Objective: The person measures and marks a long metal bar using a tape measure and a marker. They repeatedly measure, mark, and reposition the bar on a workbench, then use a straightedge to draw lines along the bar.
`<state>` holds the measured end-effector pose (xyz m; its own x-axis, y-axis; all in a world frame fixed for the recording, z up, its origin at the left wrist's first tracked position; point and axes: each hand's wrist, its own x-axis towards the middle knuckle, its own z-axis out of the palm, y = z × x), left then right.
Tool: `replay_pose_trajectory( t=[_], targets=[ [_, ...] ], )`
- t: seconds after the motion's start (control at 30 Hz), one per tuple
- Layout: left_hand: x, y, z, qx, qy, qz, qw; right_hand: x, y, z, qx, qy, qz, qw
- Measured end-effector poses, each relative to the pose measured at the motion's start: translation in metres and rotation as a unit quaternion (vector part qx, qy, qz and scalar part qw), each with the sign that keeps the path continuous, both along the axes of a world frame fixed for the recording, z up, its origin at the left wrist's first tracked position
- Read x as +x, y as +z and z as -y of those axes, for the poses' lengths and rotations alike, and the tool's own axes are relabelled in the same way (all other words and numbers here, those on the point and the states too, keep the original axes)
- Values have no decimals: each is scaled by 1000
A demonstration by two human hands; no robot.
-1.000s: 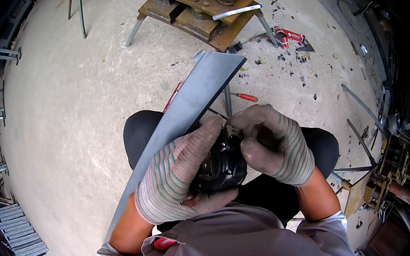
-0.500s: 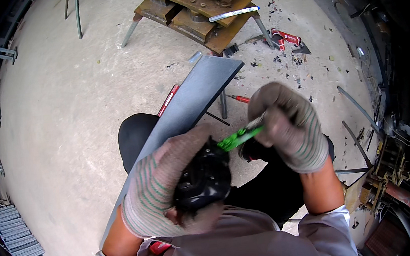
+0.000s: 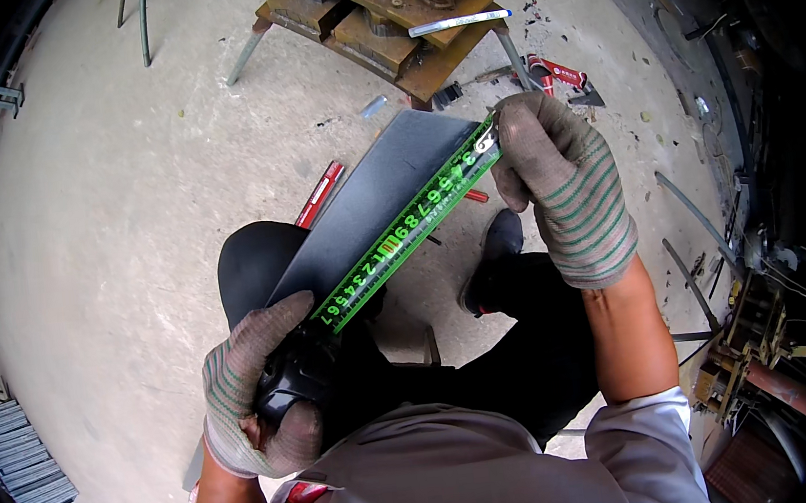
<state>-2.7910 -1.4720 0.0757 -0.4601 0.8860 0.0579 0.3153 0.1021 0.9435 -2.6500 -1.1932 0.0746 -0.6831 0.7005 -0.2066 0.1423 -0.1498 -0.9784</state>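
Head view: green tape blade [image 3: 407, 228] runs diagonally, hook [image 3: 485, 143] pointing upper-right.

Red tool [image 3: 478, 195], perhaps screwdriver, partly hidden behind green tape [image 3: 407, 228]

Concrete floor [image 3: 123, 202], rusty stand [image 3: 382, 47] on it, pen [image 3: 459, 22] atop

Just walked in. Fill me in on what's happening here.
Someone in striped gloves has a tape measure extended. The left hand grips its black case, while the right hand pinches the far end of the green blade. In view, the blade lines up along a gray metal bar's right edge; whether they touch is unclear.
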Motion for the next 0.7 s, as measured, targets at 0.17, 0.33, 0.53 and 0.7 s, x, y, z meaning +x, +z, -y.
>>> replay_pose_trajectory(
  t=[0.17, 0.33, 0.53, 0.7],
  targets=[
    [-9, -7, -1, 4, -24, -26, 999, 0, 0, -1, 15, 3, 16, 1000],
    [-14, -11, -1, 6, -21, -2, 1000, -1, -5, 2, 25, 0, 18, 1000],
    [-18, -17, -5, 32, -26, -25, 999, -5, -6, 2, 58, -9, 38, 998],
    [-17, -15, -9, 42, -21, -30, 998, -5, -5, 0, 45, 0, 48, 998]
  ],
)
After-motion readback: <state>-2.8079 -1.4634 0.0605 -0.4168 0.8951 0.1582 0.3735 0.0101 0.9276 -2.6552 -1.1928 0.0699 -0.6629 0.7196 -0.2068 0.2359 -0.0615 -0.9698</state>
